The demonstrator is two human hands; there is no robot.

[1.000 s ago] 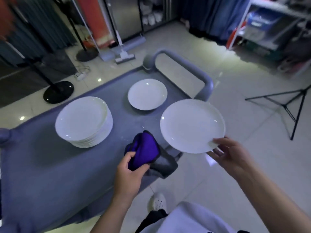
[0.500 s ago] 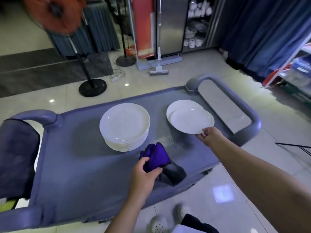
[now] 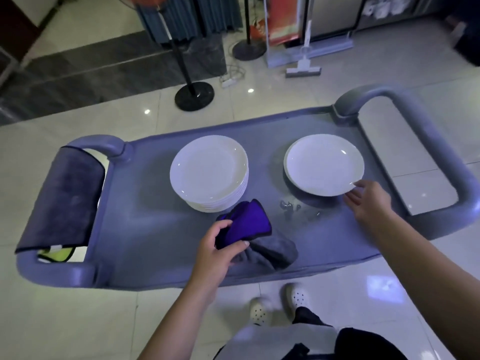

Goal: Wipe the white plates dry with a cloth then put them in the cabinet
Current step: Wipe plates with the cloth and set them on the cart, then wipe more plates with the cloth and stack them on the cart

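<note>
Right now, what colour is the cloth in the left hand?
Purple over grey cloth, left hand; head view.

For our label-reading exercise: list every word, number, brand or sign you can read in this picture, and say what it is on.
No text can be read.
Red banner behind the cart: print, if any, too blurred to read.
White plates, purple cloth: no markings visible.

- The white plates [image 3: 209, 170] are looking like glazed ceramic, glossy and smooth.
- The purple cloth [image 3: 248, 223] is showing a soft, matt, fuzzy nap.
- The grey cart top [image 3: 155, 229] is appearing as smooth moulded plastic.
- The floor tiles [image 3: 78, 320] are gleaming, polished.
</note>
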